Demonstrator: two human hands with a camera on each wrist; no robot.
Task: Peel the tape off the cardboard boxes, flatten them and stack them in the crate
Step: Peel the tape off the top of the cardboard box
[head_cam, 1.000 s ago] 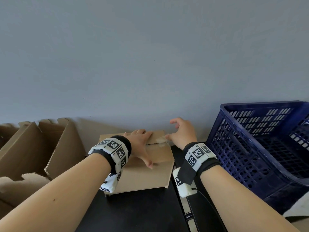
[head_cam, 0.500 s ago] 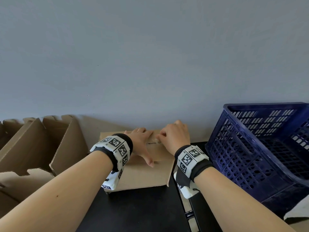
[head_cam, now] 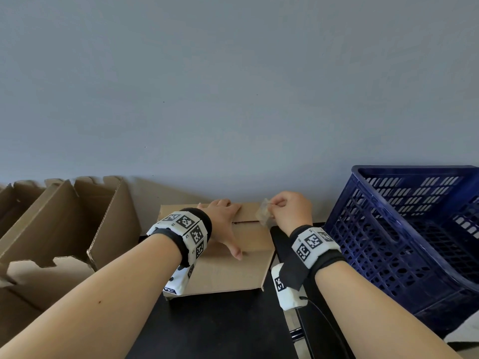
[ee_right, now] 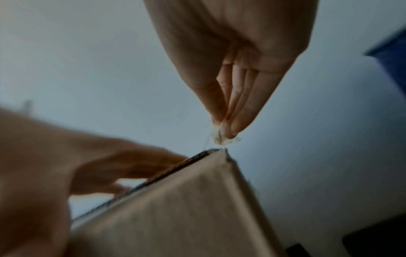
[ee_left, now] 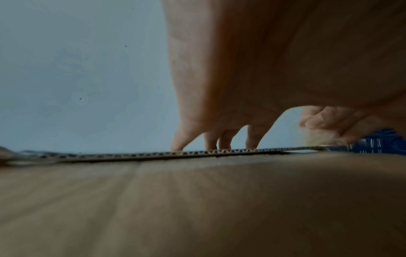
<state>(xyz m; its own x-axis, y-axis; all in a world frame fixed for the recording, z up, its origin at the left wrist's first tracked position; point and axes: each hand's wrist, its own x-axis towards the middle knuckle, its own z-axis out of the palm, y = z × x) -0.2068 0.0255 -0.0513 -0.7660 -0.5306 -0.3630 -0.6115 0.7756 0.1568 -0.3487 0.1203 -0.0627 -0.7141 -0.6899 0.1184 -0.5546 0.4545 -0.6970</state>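
Now the right hand (head_cam: 290,211) pinches a crumpled strip of clear tape (head_cam: 265,215), lifted off the flat brown cardboard box (head_cam: 233,270); half a second ago that hand was pressed down on the seam. Peeling here looks nearly done (flattening likely comes next). Beside it, the left hand (head_cam: 223,216) lies spread, fingers straight, pressing the box onto the black tabletop (head_cam: 207,327). A blue plastic crate (head_cam: 404,229) stands right of the pinching hand.

No readable words, brand names or numbers show in any view. The only printed marks are black-and-white square code patterns on the left wristband (head_cam: 187,227) and the right wristband (head_cam: 313,242), which carry no legible characters. The cardboard box (head_cam: 228,270) and the blue crate (head_cam: 414,229) bear no lettering.
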